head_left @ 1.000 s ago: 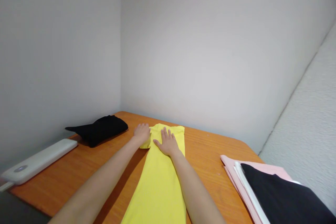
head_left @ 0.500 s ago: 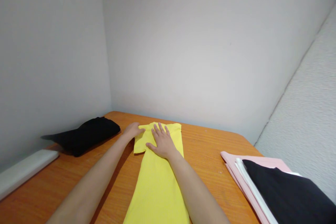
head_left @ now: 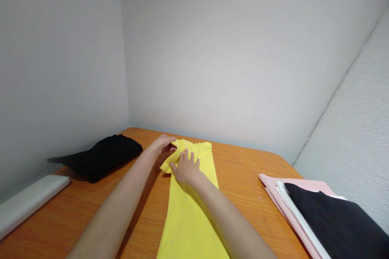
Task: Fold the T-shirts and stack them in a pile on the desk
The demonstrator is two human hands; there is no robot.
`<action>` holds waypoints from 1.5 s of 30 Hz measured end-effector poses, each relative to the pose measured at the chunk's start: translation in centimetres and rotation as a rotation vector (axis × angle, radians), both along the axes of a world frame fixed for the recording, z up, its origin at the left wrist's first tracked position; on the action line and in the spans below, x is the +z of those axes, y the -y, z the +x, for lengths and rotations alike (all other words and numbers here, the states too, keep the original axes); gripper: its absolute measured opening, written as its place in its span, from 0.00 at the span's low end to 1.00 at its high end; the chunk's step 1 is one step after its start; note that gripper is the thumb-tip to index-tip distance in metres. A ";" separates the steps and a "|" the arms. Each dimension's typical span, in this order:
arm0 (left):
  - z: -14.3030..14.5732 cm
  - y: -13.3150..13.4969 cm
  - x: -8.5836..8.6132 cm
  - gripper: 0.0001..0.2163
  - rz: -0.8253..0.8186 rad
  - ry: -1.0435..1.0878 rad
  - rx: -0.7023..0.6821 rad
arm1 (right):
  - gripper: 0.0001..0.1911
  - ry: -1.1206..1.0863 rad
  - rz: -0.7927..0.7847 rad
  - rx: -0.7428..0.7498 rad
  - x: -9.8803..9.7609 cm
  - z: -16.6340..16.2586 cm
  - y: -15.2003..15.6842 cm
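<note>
A yellow T-shirt (head_left: 190, 222), folded lengthwise into a narrow strip, lies on the wooden table with its near end out of the frame. My left hand (head_left: 165, 145) pinches the sleeve at the far left corner and holds that edge lifted off the wood, tilted toward the middle. Spread fingers of my right hand (head_left: 187, 168) rest flat on the upper part of the shirt, just beside the raised sleeve. The left fingertips are partly hidden by the cloth.
Crumpled black cloth (head_left: 109, 153) lies at the left, behind a long white object (head_left: 33, 200). Folded pink (head_left: 313, 186), white and black garments (head_left: 337, 218) are stacked at the right. Walls border the wooden table (head_left: 252, 182) at the back and sides.
My left hand has moved right and raised the sleeve, folding it inward. My right hand has slid slightly down the shirt, its fingers still spread.
</note>
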State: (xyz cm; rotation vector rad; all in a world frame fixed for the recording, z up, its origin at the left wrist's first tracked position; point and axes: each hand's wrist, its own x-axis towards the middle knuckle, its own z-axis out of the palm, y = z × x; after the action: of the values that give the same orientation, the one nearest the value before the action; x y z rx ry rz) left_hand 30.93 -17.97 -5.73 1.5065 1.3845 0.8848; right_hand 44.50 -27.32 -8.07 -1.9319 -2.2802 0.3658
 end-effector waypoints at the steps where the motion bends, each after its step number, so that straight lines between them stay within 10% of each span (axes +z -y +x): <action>1: 0.3 0.1 0.1 0.14 -0.003 0.009 -0.038 | 0.47 0.007 -0.026 -0.024 0.3 -0.5 0.8; 8: 3.8 0.2 -1.8 0.14 0.112 -0.169 -0.251 | 0.55 0.052 -0.073 0.142 1.4 -1.0 8.3; 21: 7.6 4.0 -5.3 0.28 0.525 -0.832 -0.422 | 0.34 -0.046 0.059 0.490 -1.9 1.5 17.0; 26: 7.7 4.1 -5.4 0.30 0.535 -0.952 -0.423 | 0.20 -0.243 0.014 0.385 3.0 4.8 9.9; 30: 7.8 4.6 -5.3 0.33 0.557 -0.975 -0.381 | 0.15 -0.098 0.305 -0.234 5.4 9.2 0.5; 37: 8.2 4.8 -5.6 0.38 0.547 -1.013 -0.249 | 0.20 -0.057 0.277 -0.424 0.3 12.3 -8.5; 45: 8.3 4.0 -6.0 0.41 0.479 -1.042 -0.202 | 0.19 0.050 0.389 -0.376 -1.3 10.2 -9.4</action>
State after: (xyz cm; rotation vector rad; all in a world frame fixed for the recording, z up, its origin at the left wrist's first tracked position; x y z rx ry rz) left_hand 39.26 -21.97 -11.68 2.6387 1.7191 0.2629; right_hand 54.71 -17.92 -9.39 -2.1012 -1.7815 -0.1581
